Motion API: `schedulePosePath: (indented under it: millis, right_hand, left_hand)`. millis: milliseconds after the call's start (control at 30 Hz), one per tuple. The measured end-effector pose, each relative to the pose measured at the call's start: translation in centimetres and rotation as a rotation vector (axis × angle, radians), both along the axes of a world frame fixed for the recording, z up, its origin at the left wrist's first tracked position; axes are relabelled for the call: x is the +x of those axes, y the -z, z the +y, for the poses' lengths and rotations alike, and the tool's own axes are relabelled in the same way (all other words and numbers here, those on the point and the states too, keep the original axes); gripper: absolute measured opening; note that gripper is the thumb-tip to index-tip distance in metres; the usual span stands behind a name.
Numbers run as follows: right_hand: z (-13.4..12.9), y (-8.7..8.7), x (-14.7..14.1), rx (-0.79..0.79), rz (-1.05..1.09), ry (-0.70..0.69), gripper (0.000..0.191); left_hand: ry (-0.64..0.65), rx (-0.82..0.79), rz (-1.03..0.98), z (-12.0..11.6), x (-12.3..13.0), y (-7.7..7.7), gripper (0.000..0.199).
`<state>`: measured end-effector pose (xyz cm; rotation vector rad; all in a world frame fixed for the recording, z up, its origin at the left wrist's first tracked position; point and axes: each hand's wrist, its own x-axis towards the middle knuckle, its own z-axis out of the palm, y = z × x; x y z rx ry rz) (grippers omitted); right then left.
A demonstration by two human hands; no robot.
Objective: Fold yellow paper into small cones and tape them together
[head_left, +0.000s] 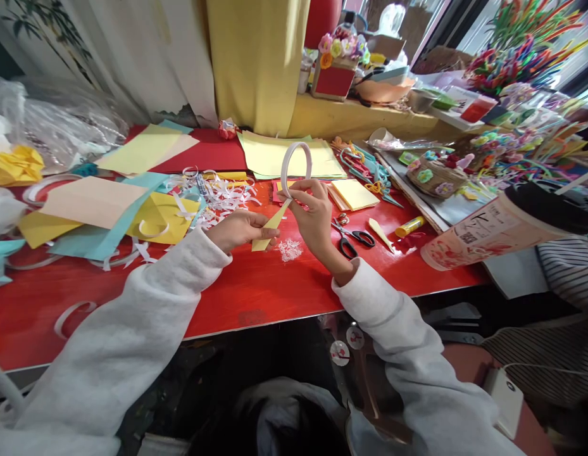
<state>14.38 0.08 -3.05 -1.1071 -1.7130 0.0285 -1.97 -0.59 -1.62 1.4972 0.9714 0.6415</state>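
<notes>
My left hand [243, 232] is closed on a pale yellow paper piece [273, 224], wide at the bottom and narrowing to a tip at the upper right. My right hand [311, 212] pinches a thin, whitish roll of tape [297, 147], held upright above the red table. The paper's tip meets the fingers of my right hand at the roll's lower edge. Below the hands lies a small heap of white shreds [290, 249]. Black-handled scissors [348, 240] rest right of my right wrist, beside another pale yellow cut piece [380, 233].
Coloured paper sheets [92, 201] and curled white strips [227, 196] cover the red table [269, 297] at left. A yellow glue stick [410, 226] and a large drink cup [493, 231] are at right. Behind stand a stack of yellow paper [260, 155] and craft supplies [433, 174].
</notes>
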Motion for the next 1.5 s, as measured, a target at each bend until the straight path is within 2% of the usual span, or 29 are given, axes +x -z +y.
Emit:
schedulePosePath:
  millis: [133,267,367,467,567,700,833,967,1200,1333,1500]
  right_hand:
    - [0.0,-0.2,0.0,-0.025,0.007,-0.029,0.017]
    - [0.0,-0.2,0.1,-0.021,0.012,-0.021,0.016]
    - [0.0,-0.3,0.2,-0.032,0.002,-0.092,0.017]
    - [-0.1,-0.4,0.1,-0.061,0.002,-0.167,0.017]
    - [-0.2,-0.4,-0.1,-0.060,0.011,-0.182,0.013]
    - [-0.2,-0.3,-0.2,-0.058,-0.002,-0.211,0.013]
    - [-0.4,-0.3,-0.2,-0.090,-0.025,-0.224,0.013]
    - [-0.4,-0.4,-0.3,-0.114,-0.010,-0.242,0.011]
    - [-0.5,-0.9,-0.1,-0.211,-0.010,-0.392,0.029]
    - [-1.0,-1.7,0.2,-0.326,0.022,-0.491,0.024]
    - [-1.3,-2.1,0.5,-0.373,0.034,-0.532,0.033]
  left_hand:
    - [-0.059,-0.042,-0.051,-0.1,0.0,-0.1,0.022]
    - [-0.029,0.012,-0.081,-0.3,0.1,-0.4,0.022]
    - [-0.044,0.064,-0.068,-0.6,0.1,-0.7,0.020]
    - [-0.062,0.049,-0.056,-0.8,0.1,-1.0,0.022]
    - [-0.080,0.082,-0.134,-0.9,0.1,-1.2,0.024]
    - [-0.089,0.052,-0.212,-0.6,0.1,-0.9,0.033]
    - [-0.164,0.079,-0.252,-0.3,-0.1,-0.6,0.031]
    - [-0.185,0.079,-0.280,-0.5,-0.2,-0.7,0.029]
    - [-0.248,0.072,-0.326,-0.7,-0.1,-1.1,0.029]
    - [-0.252,0.073,-0.362,-0.7,-0.2,-1.3,0.028]
    - [-0.249,0.064,-0.374,-0.7,-0.3,-1.4,0.025]
